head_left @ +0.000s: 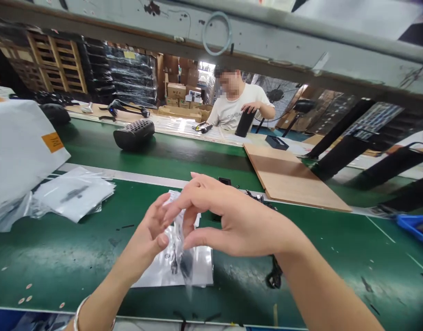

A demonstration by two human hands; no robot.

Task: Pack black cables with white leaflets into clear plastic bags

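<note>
A clear plastic bag (185,269) with something dark in it hangs between my hands, above white printed sheets (206,264) on the green bench. My right hand (228,218) arches over from the right, its thumb and curled fingers closed on the bag. Just left of the bag is my left hand (147,234), fingers curved and thumb apart, palm turned toward it. The overlapping hands partly hide the bag's upper part. Black cables (274,276) lie beside my right wrist, partly covered by it.
At left are a stack of flat plastic packets (78,195) and a large white bag (21,156). A black perforated device (134,134) and a wooden board (294,177) lie beyond. Opposite, a person (237,103) holds a black cylinder (245,123). A metal beam (156,30) crosses overhead.
</note>
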